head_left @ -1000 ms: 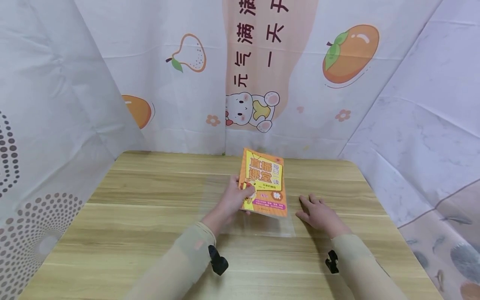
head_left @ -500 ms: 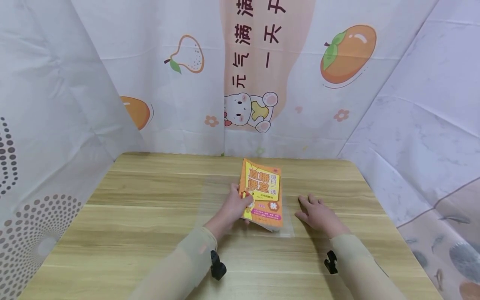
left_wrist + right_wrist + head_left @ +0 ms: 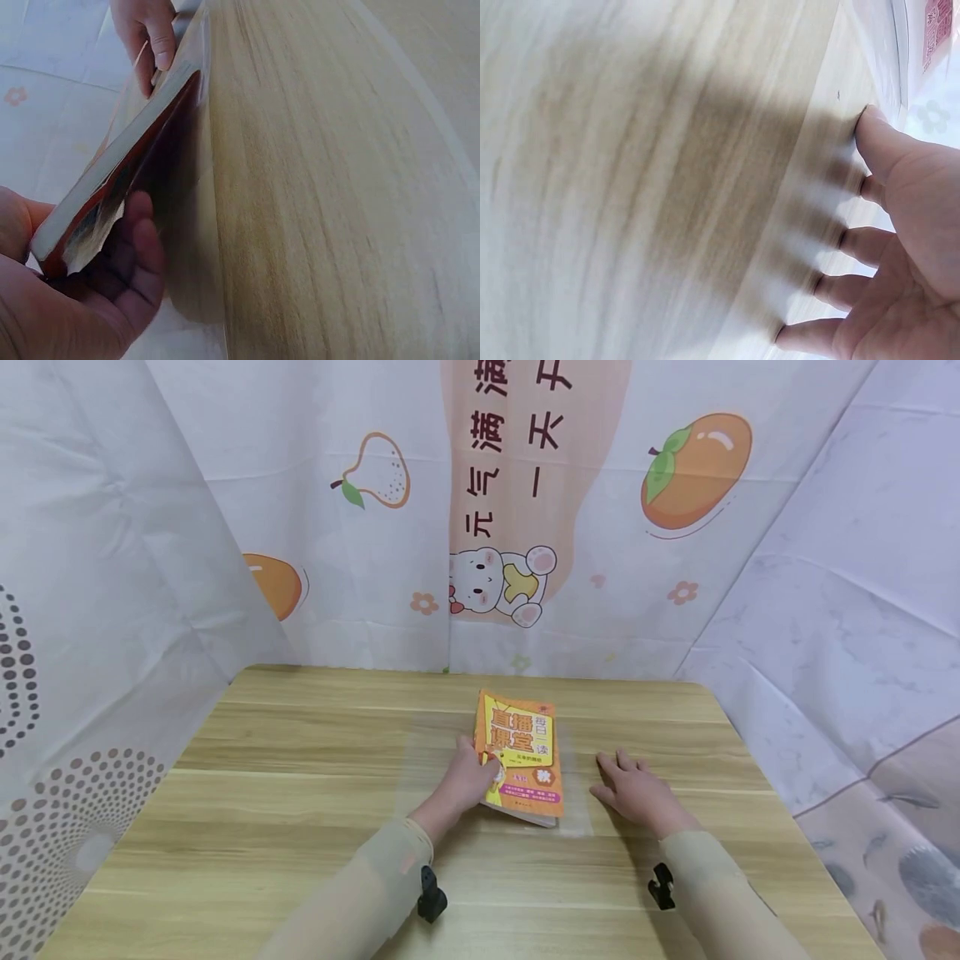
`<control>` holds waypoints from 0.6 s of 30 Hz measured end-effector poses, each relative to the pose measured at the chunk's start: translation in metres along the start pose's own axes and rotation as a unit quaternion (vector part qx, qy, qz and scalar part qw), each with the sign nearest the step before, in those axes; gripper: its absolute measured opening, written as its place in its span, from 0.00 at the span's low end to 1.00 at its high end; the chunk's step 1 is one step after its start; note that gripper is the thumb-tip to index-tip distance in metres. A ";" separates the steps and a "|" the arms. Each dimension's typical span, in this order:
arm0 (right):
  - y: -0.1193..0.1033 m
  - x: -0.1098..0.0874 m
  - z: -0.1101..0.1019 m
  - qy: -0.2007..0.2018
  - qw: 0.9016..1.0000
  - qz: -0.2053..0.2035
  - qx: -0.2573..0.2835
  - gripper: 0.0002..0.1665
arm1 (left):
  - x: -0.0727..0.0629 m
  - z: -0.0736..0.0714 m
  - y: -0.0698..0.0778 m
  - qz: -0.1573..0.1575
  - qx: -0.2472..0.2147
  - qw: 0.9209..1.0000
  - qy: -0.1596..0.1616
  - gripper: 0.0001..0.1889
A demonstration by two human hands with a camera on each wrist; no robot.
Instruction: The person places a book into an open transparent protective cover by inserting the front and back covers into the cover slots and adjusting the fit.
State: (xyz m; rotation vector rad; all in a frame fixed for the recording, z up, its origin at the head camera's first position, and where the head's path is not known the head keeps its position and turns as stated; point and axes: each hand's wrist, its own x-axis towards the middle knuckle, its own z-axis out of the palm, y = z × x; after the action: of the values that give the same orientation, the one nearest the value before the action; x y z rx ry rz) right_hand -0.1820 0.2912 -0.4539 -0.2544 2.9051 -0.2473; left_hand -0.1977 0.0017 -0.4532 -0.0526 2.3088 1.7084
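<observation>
A paperback book [image 3: 521,756] with an orange and yellow cover is in my left hand [image 3: 459,783], thumb on the cover and fingers underneath. In the left wrist view the book [image 3: 112,161] slants, its gripped side raised and its far side down at the clear plastic sheet [image 3: 191,277]. That sheet lies flat on the table below the book and shows past both its sides in the head view. To the right of the sheet, my right hand [image 3: 637,789] rests with its fingertips on the wood, fingers spread and holding nothing.
The wood-grain table [image 3: 285,827] spreads out on both sides of the book. Printed fabric [image 3: 390,560] hangs behind its back edge, with more cloth along the left and right. A black mount [image 3: 431,893] sits on each wrist.
The book has come down toward the sheet and lies flatter, shifted slightly left with my left hand. My right hand has stayed in place.
</observation>
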 end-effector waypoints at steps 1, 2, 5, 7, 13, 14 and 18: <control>0.000 0.000 0.000 -0.001 1.000 0.000 0.001 0.40 | 0.000 0.000 0.000 -0.003 0.009 1.000 0.001 0.23; 0.000 0.000 0.000 -0.001 1.000 0.001 0.001 0.40 | -0.001 0.000 0.000 -0.007 0.016 1.000 0.001 0.24; 0.000 -0.001 -0.001 -0.001 1.000 0.001 0.002 0.40 | -0.002 0.000 0.000 -0.019 0.039 0.999 -0.003 0.30; 0.000 -0.002 -0.001 -0.001 1.000 0.002 0.002 0.40 | -0.003 0.000 0.000 -0.028 0.052 0.998 -0.009 0.32; 0.001 -0.001 0.002 -0.006 1.000 0.009 0.001 0.40 | -0.006 0.001 0.000 -0.020 0.079 0.996 -0.025 0.32; 0.001 0.000 0.003 -0.007 1.000 0.011 0.000 0.40 | -0.006 0.001 -0.001 -0.018 0.082 0.996 -0.027 0.32; 0.002 0.001 0.004 -0.007 1.000 0.015 0.000 0.41 | -0.007 0.003 -0.003 -0.012 0.101 0.994 -0.030 0.32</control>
State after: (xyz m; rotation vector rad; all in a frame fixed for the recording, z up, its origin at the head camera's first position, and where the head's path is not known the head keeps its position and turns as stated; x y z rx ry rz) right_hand -0.1820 0.2929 -0.4583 -0.2114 2.8920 -0.2389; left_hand -0.1897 0.0027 -0.4548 0.0099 2.4124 1.4349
